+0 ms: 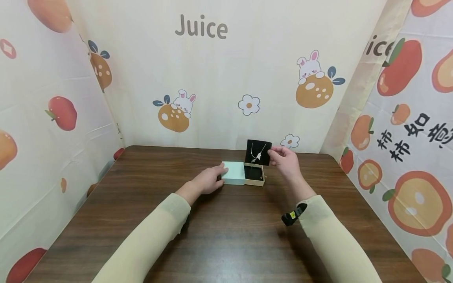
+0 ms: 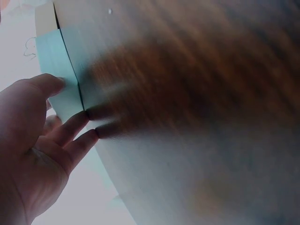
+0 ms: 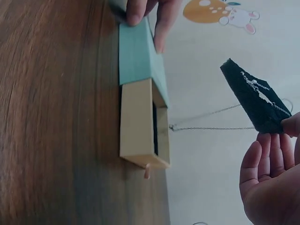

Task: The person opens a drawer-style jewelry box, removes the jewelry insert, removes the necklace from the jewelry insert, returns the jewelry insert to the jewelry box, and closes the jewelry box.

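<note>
A mint-green box sleeve (image 1: 233, 173) lies on the table with its beige drawer (image 3: 137, 123) pulled out on the right, black inside. My left hand (image 1: 207, 180) grips the sleeve's left end, thumb on one side and fingers on the other. My right hand (image 1: 287, 162) pinches the right edge of a black pad (image 1: 258, 152), raised above the drawer and tilted up. A silver necklace (image 1: 256, 153) lies across the pad. In the right wrist view its thin chain (image 3: 215, 128) hangs behind the pad, stretching toward the drawer. A small tab (image 3: 147, 171) sticks out from the drawer's end.
The dark wooden table (image 1: 219, 243) extends around the box. Behind it hangs a cream cloth (image 1: 219, 70) printed with fruit, rabbits and flowers; printed cloths also hang at the left and right sides. A black band with a small device (image 1: 294, 214) is on my right wrist.
</note>
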{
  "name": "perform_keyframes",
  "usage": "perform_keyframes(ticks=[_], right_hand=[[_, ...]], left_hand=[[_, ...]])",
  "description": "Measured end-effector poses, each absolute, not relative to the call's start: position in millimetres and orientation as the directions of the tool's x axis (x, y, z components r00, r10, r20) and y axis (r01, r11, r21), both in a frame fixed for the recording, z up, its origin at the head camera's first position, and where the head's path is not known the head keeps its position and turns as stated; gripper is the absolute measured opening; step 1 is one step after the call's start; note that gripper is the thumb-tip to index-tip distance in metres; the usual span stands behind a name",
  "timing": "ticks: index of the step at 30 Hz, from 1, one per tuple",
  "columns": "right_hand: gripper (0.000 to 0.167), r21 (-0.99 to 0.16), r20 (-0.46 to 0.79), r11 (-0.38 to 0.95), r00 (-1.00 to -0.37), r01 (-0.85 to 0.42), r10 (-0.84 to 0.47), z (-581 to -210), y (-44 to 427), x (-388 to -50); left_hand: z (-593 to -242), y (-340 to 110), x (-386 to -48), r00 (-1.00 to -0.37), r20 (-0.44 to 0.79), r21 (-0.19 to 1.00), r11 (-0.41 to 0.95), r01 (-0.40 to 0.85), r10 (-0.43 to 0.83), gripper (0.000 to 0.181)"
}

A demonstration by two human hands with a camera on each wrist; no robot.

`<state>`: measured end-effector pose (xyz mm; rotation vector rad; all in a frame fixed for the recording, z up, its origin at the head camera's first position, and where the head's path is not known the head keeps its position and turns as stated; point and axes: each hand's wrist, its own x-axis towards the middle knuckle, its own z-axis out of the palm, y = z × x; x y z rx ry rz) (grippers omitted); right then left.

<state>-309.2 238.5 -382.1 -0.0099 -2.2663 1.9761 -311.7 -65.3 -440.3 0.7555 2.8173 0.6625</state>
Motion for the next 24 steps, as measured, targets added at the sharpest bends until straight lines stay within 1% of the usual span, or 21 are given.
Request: perform_keyframes(ticks=[8, 14, 21, 24], right_hand=[[0.026, -0.983, 0.117, 0.147, -0.992, -0.108, 0.051, -369.4, 229.6, -302.3], [0.026, -0.983, 0.139, 0.121, -0.990, -0.137, 0.008, -360.8, 218.8, -294.4], [0.017, -0.981, 0.170, 0.092, -0.985, -0.171, -0.021, -354.1, 204.5, -287.0], [0.017, -0.981, 0.176, 0.076, -0.984, -0.178, -0.037, -352.1, 199.8, -283.5]], left_hand=[[-440.2, -65.6, -311.0, -0.864, -0.027, 0.463, 0.772, 0.436, 0.503, 0.061], [-441.0, -66.1, -311.3, -0.863, -0.019, 0.461, 0.770, 0.441, 0.505, 0.060], [-440.9, -65.8, -311.8, -0.857, -0.013, 0.447, 0.770, 0.456, 0.515, 0.059], [-440.3, -66.0, -311.5, -0.856, -0.015, 0.453, 0.767, 0.455, 0.516, 0.059]])
